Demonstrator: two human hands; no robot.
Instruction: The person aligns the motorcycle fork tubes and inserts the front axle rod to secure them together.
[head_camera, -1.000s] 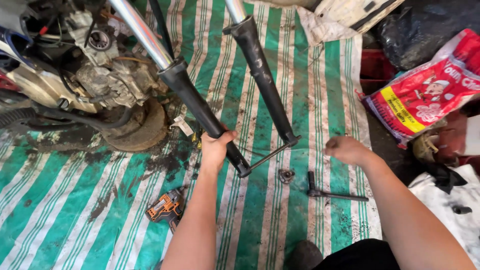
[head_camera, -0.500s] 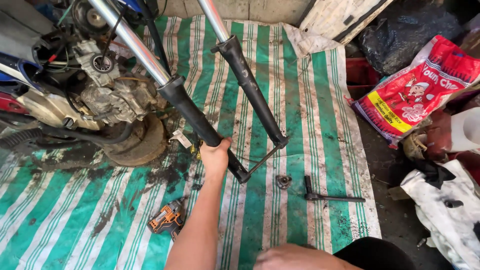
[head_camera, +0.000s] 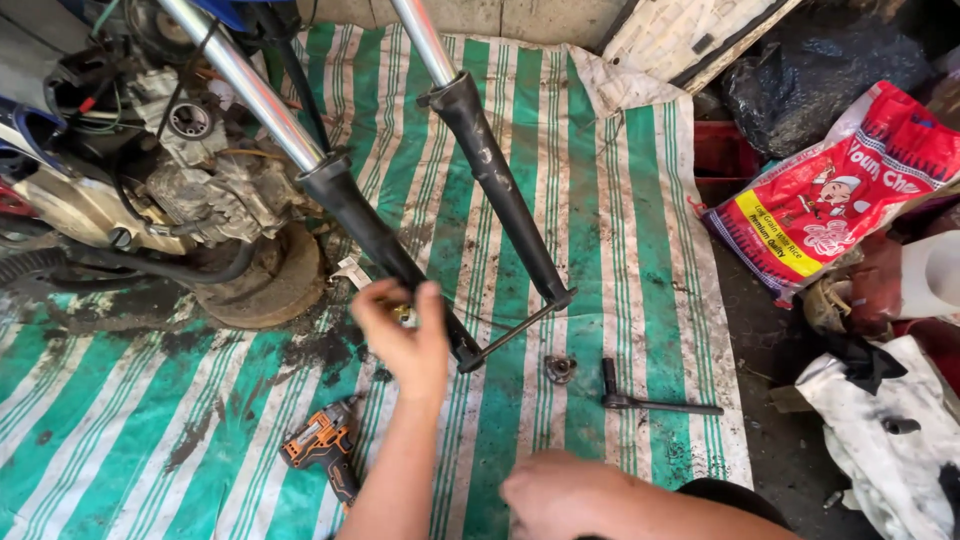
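Observation:
My left hand (head_camera: 405, 335) reaches up to the lower end of the left black fork leg (head_camera: 380, 240) of a motorcycle, with its fingers curled beside the leg and a small metal part between them. A thin axle rod (head_camera: 515, 335) spans the bottom ends of the left leg and the right fork leg (head_camera: 500, 190). My right hand (head_camera: 560, 495) is low in the view near my body, closed in a loose fist with nothing seen in it.
The motorcycle engine (head_camera: 200, 190) stands at the left on a green-and-white striped tarp (head_camera: 600, 250). On the tarp lie an orange power driver (head_camera: 320, 445), a small round metal part (head_camera: 559, 369) and an L-shaped black wrench (head_camera: 650, 400). A red printed sack (head_camera: 830, 200) and rags lie at the right.
My right hand has pulled back from the area by the wrench toward my body. My left hand stays at the left fork leg's lower end. The view has shifted slightly.

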